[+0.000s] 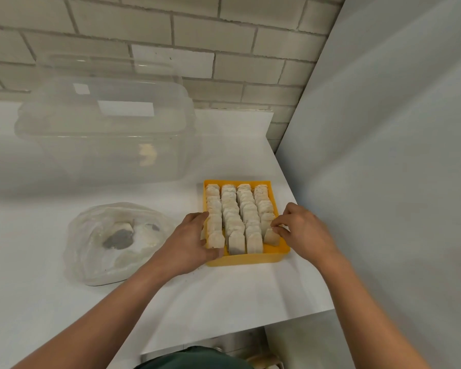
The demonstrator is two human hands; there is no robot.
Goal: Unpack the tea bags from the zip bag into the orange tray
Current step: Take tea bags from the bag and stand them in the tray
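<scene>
Head view: left hand [189, 241] grips orange tray [250, 258], right hand [301, 230] pinches tea bag [272, 237] inside.

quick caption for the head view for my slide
Left hand holds the orange tray as the right hand pinches a tea bag in its rightmost row; a few lie in the zip bag.

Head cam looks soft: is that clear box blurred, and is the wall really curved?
Head view: the clear plastic lidded box looks hazy, with glare patches on its lid; the brick wall bows from wide-angle distortion; the orange plastic tray and paper tea bags are fairly sharp; shadows are faint.
</scene>
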